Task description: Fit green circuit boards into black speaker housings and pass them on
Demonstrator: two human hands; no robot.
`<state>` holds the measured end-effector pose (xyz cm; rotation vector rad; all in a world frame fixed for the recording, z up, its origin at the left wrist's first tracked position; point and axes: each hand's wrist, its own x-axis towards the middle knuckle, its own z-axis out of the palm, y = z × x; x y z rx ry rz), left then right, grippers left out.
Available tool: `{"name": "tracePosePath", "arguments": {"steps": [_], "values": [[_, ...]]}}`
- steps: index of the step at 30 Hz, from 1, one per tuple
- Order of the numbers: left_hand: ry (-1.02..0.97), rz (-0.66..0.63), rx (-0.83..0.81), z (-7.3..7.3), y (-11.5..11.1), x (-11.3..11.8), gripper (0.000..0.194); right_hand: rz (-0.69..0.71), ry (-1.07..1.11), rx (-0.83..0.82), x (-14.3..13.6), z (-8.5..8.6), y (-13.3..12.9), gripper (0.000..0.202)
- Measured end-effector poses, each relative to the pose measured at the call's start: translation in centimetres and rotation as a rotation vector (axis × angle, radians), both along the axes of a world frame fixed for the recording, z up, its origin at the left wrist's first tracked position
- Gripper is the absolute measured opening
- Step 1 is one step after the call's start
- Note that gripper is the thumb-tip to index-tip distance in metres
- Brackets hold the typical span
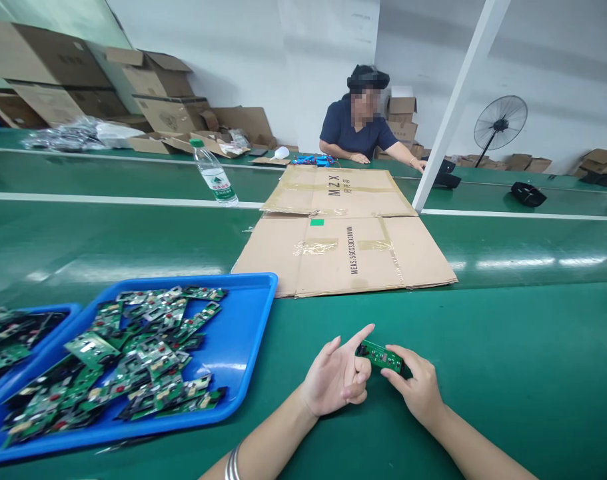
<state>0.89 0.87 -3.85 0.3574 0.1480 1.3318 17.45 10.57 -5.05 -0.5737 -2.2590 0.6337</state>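
Observation:
A small green circuit board [380,357] with tiny parts on its face is held above the green worktop. My right hand [420,387] pinches its right end between thumb and fingers. At the board's left end is my left hand [336,380], palm turned up, index finger and thumb stretched apart and the other fingers curled in. Nothing shows in its grip; whether it touches the board I cannot tell. To the left, a blue tray [256,353] bears a heap of similar circuit boards [153,360].
A second blue tray [73,310] with boards stands at the far left. Flattened cardboard [328,257] lies ahead across the bench. Beyond are a water bottle [216,177], a white post [458,107], a seated co-worker [358,130], stacked cartons [163,100] and a fan [500,123].

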Motion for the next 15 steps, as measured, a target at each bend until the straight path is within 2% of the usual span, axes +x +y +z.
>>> {"name": "tracePosePath", "arguments": {"steps": [6,10,12,15], "values": [[0.004,0.006,-0.002,0.06,-0.06,-0.04,0.066,-0.139,-0.012,-0.130,0.03,-0.12,0.15,0.029],[0.085,0.028,-0.023,0.13,0.03,-0.15,0.073,-0.231,-0.019,-0.249,0.00,0.04,0.47,0.031],[0.252,0.071,-0.047,0.20,0.13,-0.14,0.079,-0.284,-0.015,-0.311,-0.01,0.09,0.72,0.033],[0.662,0.145,-0.109,0.25,0.23,0.11,0.096,-0.278,-0.001,-0.393,0.09,-0.01,1.00,0.037]]}}
